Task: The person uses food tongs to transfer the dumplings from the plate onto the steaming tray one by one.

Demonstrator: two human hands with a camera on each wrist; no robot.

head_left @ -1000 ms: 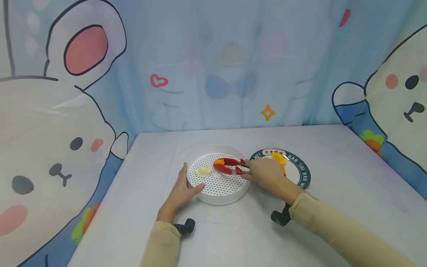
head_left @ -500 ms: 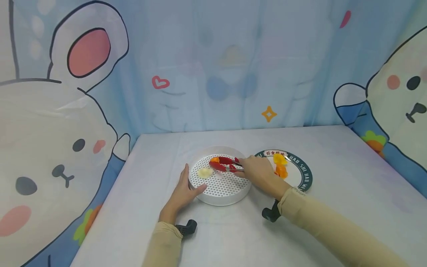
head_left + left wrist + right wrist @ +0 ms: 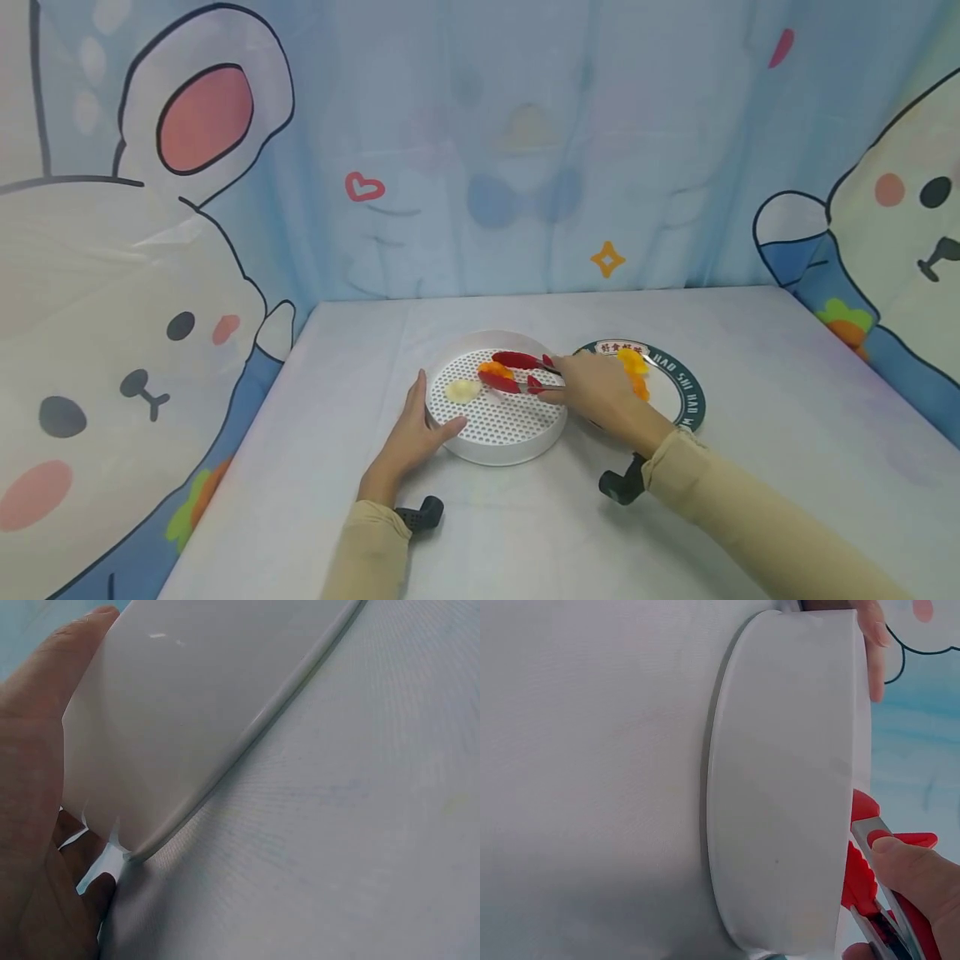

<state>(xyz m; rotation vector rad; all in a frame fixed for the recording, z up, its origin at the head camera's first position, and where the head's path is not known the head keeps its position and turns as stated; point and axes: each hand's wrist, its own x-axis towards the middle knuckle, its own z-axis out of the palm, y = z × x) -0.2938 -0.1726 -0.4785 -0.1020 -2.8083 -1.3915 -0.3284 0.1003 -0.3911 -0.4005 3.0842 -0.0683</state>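
My left hand (image 3: 412, 429) holds the left side of a round white steamer tray (image 3: 498, 454) with a perforated floor. In the left wrist view its thumb (image 3: 64, 664) lies along the wall of the tray, with the other fingers behind it. My right hand (image 3: 600, 387) grips red-tipped metal tongs (image 3: 517, 386) over the tray. The tongs' jaws stand apart, with an orange piece (image 3: 496, 370) between them at the perforated floor. A pale yellow round slice (image 3: 462, 391) lies to its left. In the right wrist view the tray's wall hides the tongs' tips in part.
A white plate (image 3: 686, 392) with a green lettered rim stands right of the tray, partly behind my right hand. Yellow-orange pieces (image 3: 633, 367) lie on it. A white cloth covers the table (image 3: 525, 533), and a printed curtain (image 3: 480, 150) hangs behind.
The tongs moved a little left with the orange piece, then back right. Their jaws have opened around the piece, which is now more exposed. My left hand stays at the tray.
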